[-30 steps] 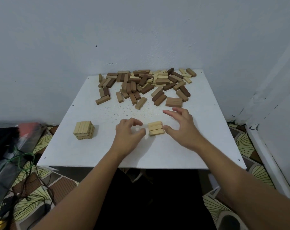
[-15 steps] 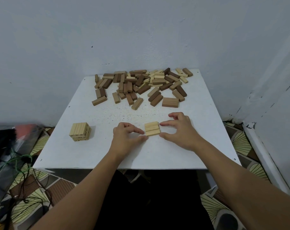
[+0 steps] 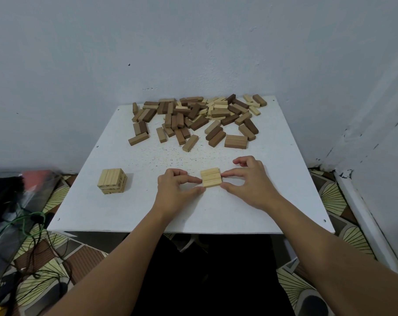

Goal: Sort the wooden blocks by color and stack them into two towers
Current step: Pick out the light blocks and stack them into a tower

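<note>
While both hands bracket it, a row of three pale blocks [image 3: 211, 177] lies flat side by side on the white table [image 3: 250, 215], near the front edge and a bit right of centre. L hand [image 3: 175, 190] touches the row's left end w/ index tip and thumb, other fingers curled under; R hand [image 3: 250, 183] does the same at the right end, index and thumb tips pinching the block ends, remaining fingers bent and raised above the table. So both hands are squeezing the row from opposite ends, not lifting it; it sits on the tabletop.

Well apart to the left, nearer the table's left edge, stands a short stack of pale blocks [image 3: 112, 180], several layers w/ the top layer's blocks running front to back. Just beyond the R hand, towards the wall, sits a flat set of mid-brown blocks [image 3: 236, 141] laid together. Behind that, across the far side of the table, is the loose pile of unsorted blocks [image 3: 193, 117]: dark brown, mid-brown and pale ones mixed, some overlapping, a few strays lying singly at the pile's near edge.

Off the table, lower left, cables [image 3: 31, 226] lie on a patterned floor [image 3: 334, 199]. Grey wall [image 3: 193, 42] behind.
</note>
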Demonstrator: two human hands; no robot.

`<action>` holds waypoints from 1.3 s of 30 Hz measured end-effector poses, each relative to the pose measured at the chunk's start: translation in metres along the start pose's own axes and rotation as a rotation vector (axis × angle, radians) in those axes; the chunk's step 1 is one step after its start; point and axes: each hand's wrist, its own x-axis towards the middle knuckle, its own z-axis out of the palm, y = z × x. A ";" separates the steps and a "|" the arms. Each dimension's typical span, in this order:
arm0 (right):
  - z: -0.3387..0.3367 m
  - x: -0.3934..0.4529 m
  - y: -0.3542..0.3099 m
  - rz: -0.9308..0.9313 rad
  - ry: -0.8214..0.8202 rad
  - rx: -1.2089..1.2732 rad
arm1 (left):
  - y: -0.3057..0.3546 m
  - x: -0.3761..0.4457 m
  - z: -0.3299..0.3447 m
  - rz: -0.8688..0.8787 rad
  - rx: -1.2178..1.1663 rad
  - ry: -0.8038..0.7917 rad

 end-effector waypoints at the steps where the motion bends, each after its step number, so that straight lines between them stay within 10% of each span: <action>1: 0.000 0.000 0.000 0.001 0.005 0.001 | 0.000 0.000 0.000 -0.002 -0.006 0.003; 30: -0.002 0.000 -0.003 -0.002 0.027 0.001 | 0.003 0.001 0.000 -0.028 0.040 0.037; 39: -0.023 0.018 -0.018 0.096 -0.280 -0.125 | 0.008 0.019 -0.012 -0.056 0.153 -0.111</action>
